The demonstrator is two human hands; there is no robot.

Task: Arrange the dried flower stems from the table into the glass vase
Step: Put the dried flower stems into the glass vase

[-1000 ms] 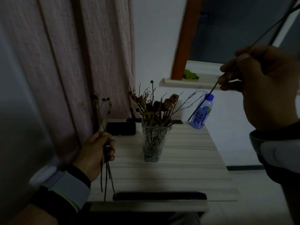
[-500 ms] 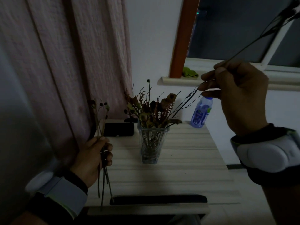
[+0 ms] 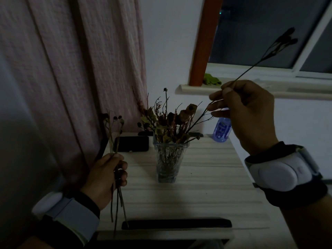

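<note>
A square glass vase (image 3: 168,162) stands mid-table, filled with several dried flowers and twigs. My right hand (image 3: 249,115) is raised to the right of and above the vase and pinches one long thin stem (image 3: 255,64), whose dark seed heads point up to the right while its lower end slants down toward the vase's bouquet. My left hand (image 3: 106,178) grips a small bunch of dried stems (image 3: 115,139) upright at the table's left edge, their ends hanging below the fist.
The pale striped table (image 3: 206,191) carries a black phone (image 3: 133,143) behind the left hand and a long dark strip (image 3: 177,224) near the front edge. A blue plastic bottle (image 3: 221,131) stands at back right. A pink curtain (image 3: 71,69) hangs at left.
My right hand has come down and leftward, bringing the long stem's lower end toward the bouquet in the vase. The left hand keeps its bunch nearly still.
</note>
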